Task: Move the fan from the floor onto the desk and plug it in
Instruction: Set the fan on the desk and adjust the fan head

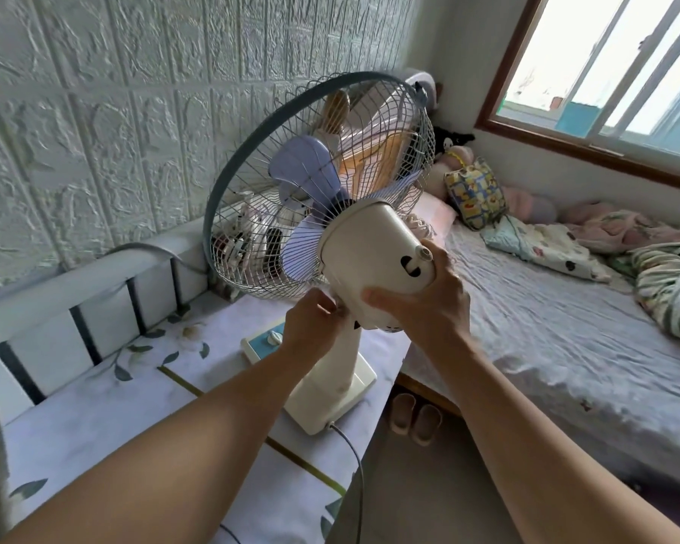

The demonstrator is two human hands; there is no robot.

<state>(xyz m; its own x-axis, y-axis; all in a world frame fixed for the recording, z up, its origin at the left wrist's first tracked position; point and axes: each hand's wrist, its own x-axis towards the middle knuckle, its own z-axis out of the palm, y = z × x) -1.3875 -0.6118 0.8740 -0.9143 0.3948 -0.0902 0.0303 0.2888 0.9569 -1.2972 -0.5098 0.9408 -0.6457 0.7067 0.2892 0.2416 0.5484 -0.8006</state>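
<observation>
Already the fan (322, 214) stands on the desk (107, 418), its cream base (332, 390) set near the desk's right edge on a pale cloth printed with leaves and flowers. Its head is tilted back, so the wire cage (252, 182) with its blue-grey rim faces up and toward the embossed white wall (95, 92), and the pale purple blades show through the wires. The right hand (424, 304) cups the cream motor housing (373, 261) from behind and beneath, fingers wrapped around it and the thumb pressed on its lower side. The left hand (311, 327) sits at the neck just below the housing, its fingers pinched closed on a small part there; what that part is cannot be made out. A blue control panel with a white knob (273, 338) shows on the base beside the left wrist. The grey power cord (350, 457) leaves the rear of the base and hangs down over the desk's edge; its plug is out of sight. To the right lies a bed (546, 327) with rumpled covers and a patterned pillow (476, 190), beneath a window (613, 72). A pair of slippers (415, 420) rests on the floor between desk and bed.
</observation>
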